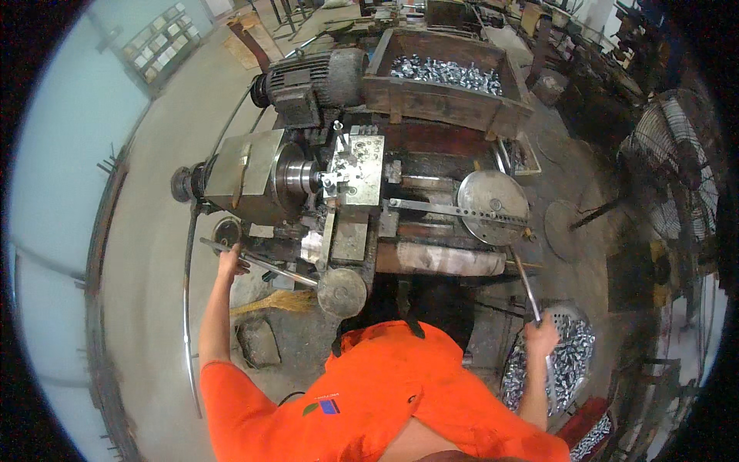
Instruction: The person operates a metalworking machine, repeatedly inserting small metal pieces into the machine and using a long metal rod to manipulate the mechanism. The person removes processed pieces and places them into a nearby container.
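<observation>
while both arms reach forward over the machine, the left hand (230, 262) has its thumb and fingers wrapped about the left lever (279, 268), a bare metal rod, a little short of its free end. from that grip the rod's long axis runs rightward and slightly back toward the body, ending at a round grey hub (342, 293). the right hand (541, 336) is closed around the near end of the right lever (525, 281), whose long axis runs away from the body and a little left, up to a large metal disc (493, 206) crossed by a perforated bar (454, 209).

the spindle chuck (295, 178) and the bright tool block (362, 171) sit side by side beyond both grips, ahead and to the right of the left hand, ahead and to the left of the right; the left hand is nearer to the chuck. a container of small shiny metal parts (568, 366) lies below and beside the right hand, and a wooden crate (446, 110) behind the block holds more.

for markings, the orange shirt (385, 385) bears 1 green-and-blue emblem (329, 406) with a small line of lettering. pale cards (162, 40) on the far left wall are too small to read.
</observation>
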{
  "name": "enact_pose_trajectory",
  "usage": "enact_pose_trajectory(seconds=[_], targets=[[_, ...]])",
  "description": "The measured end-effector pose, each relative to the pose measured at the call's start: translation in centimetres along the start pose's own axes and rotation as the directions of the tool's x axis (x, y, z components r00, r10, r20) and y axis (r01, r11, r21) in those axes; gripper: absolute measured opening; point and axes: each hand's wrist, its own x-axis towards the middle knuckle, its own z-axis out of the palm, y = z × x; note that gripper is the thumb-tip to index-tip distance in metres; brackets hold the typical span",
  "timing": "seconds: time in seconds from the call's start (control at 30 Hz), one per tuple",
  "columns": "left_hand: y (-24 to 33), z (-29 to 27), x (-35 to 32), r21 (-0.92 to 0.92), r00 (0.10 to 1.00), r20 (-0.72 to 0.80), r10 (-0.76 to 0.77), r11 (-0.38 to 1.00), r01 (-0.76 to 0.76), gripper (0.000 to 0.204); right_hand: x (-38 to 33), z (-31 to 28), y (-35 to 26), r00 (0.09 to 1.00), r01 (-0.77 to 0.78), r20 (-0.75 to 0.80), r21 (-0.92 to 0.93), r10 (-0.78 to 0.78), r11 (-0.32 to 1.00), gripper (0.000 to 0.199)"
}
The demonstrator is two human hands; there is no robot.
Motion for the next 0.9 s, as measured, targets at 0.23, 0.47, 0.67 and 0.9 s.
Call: enact_pose_trajectory(seconds=[0.23,0.47,0.67,0.9], targets=[[1.1,1.8,-1.1,-0.083,0.994,0.006,0.11,0.99,-0.109,0.05,16.0,-1.2,2.4,0.991,0.021,-0.102,-0.535,-0.09,0.845,0.068],[-4.8,-0.3,0.4,-0.456,0.979,-0.159,0.124,0.871,-0.184,0.054,12.4,1.6,-4.8,0.94,0.176,-0.267,-0.15,-0.212,0.973,0.086],[-8.9,4.0,1.9,0.723,0.883,0.254,0.394,0.529,-0.444,0.058,5.5,5.4,-3.7,0.974,0.219,-0.099,0.181,-0.204,0.959,0.073],[-14.9,14.3,2.0,0.665,0.844,-0.338,0.417,0.74,-0.099,0.048,3.2,4.0,-8.3,0.98,0.145,0.089,0.284,-0.177,0.948,0.057]])
